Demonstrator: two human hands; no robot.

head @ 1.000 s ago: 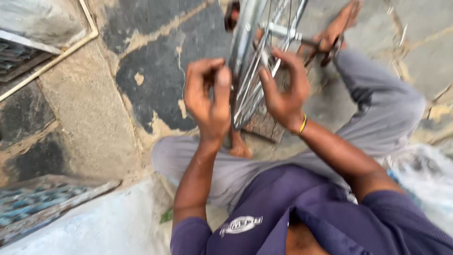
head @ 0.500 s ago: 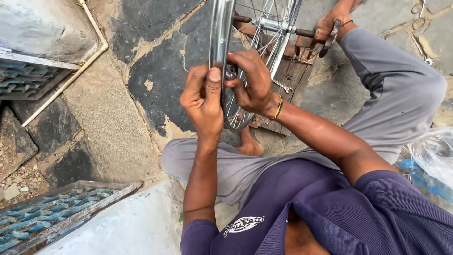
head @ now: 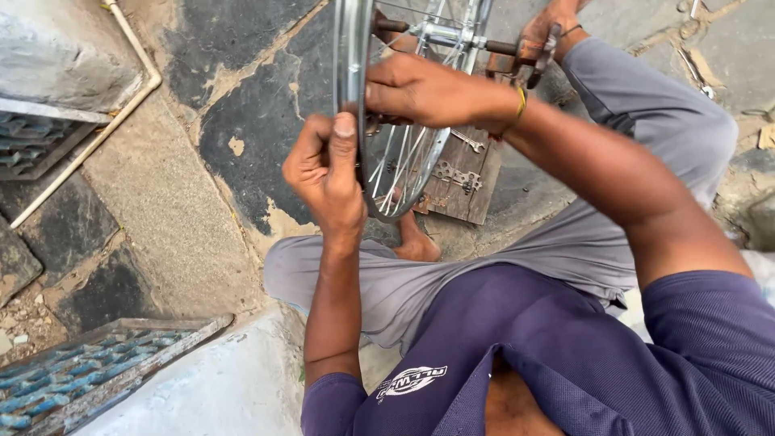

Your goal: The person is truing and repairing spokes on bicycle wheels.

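Left hand (head: 327,173) closed on the bicycle wheel rim (head: 349,73), thumb flat along it. Right hand (head: 420,89) just beside, pinched at the spokes (head: 404,165). Wheel upright, edge-on, rising away from both hands.

Soft, even daylight fills the scene, with no hard shadows. The bright wheel rim (head: 352,89) catches a pale sheen. Around the rim, hands and spokes look sharp; far from it, stone paving (head: 161,202) bends slightly toward the frame's corners.
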